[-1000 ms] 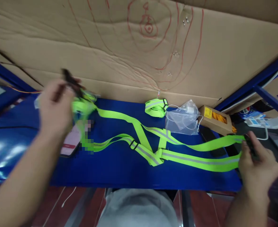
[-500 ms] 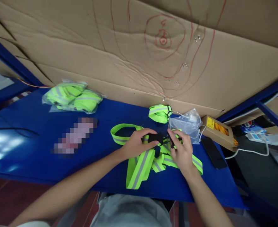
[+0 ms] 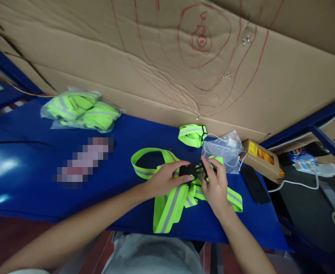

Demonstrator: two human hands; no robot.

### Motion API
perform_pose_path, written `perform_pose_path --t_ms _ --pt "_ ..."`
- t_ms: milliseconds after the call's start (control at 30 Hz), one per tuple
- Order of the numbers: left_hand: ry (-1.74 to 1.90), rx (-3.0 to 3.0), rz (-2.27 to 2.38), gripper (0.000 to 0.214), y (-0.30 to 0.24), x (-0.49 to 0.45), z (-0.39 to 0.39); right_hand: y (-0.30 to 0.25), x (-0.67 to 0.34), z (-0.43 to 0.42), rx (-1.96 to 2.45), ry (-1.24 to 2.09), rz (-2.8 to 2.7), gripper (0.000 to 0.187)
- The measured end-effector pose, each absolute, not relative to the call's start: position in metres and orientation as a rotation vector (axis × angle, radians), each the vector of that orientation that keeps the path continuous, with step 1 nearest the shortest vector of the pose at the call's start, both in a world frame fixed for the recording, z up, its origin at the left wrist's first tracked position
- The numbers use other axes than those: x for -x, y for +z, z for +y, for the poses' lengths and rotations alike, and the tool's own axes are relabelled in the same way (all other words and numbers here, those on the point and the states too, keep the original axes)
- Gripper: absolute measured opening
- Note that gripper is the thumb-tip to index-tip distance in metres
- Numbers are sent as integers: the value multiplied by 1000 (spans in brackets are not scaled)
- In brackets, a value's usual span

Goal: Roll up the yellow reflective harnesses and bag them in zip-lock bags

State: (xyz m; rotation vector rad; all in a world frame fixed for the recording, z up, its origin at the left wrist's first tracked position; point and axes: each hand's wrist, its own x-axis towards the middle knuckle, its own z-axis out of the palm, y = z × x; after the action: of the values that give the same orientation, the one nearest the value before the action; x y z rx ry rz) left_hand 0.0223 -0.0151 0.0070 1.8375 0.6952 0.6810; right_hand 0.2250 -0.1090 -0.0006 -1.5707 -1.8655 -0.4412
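Between my fingers is a black side-release buckle (image 3: 189,172) on a neon-yellow reflective strap (image 3: 170,209). My left hand (image 3: 165,178) pinches the socket half between thumb and fingers. On the other side, my right hand (image 3: 215,182) grips the pronged half, its prongs pointing left at the socket's mouth. Whether the prongs have entered the socket I cannot tell. The strap loops out to the left, hangs toward the table's front edge and spreads under my right hand, with a grey stripe along its middle.
A rolled neon strap (image 3: 192,135) lies at the back beside a clear plastic bag (image 3: 223,152). Bagged neon straps (image 3: 78,110) are at the back left. To the right are a phone (image 3: 255,185) and a cardboard box (image 3: 262,161). A cardboard wall (image 3: 99,68) closes off the back.
My right hand has shifted slightly left, bringing the two buckle halves nearer each other. The camera view has also moved a little.
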Motion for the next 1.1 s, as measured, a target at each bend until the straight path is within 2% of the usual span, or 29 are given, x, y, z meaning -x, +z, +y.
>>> perform_pose_path --t_ms 167,300,433,467,567,667,800,867,967,1100 --pt "662 -1845 621 44 7 -23 -17 -2 -211 -112 1588 -320 -1928 83" --pt "635 -1826 606 43 10 -18 -6 8 -216 -113 1530 14 -1957 77" --pt "574 -1766 489 41 29 -8 5 35 -237 -116 1443 391 -1932 92" --pt "574 -1752 441 39 37 -6 6 43 -240 -117 1422 444 -1944 89" --pt "637 -1690 354 43 64 -3 4 71 -240 -116 1346 682 -1981 63" --pt "716 -1491 324 70 84 -6 -1 96 -228 -111 1257 898 -1817 42" --pt "817 -1330 167 97 97 -15 -7 121 -210 -100 1156 933 -1478 24" --pt "817 -1413 146 84 102 -18 -8 131 -202 -94 1100 971 -1370 23" --pt "784 -1594 198 38 114 -18 -9 145 -195 -90 1036 1005 -1250 28" --pt "766 -1662 244 39 126 -14 -10 153 -191 -88 1072 925 -1223 38"
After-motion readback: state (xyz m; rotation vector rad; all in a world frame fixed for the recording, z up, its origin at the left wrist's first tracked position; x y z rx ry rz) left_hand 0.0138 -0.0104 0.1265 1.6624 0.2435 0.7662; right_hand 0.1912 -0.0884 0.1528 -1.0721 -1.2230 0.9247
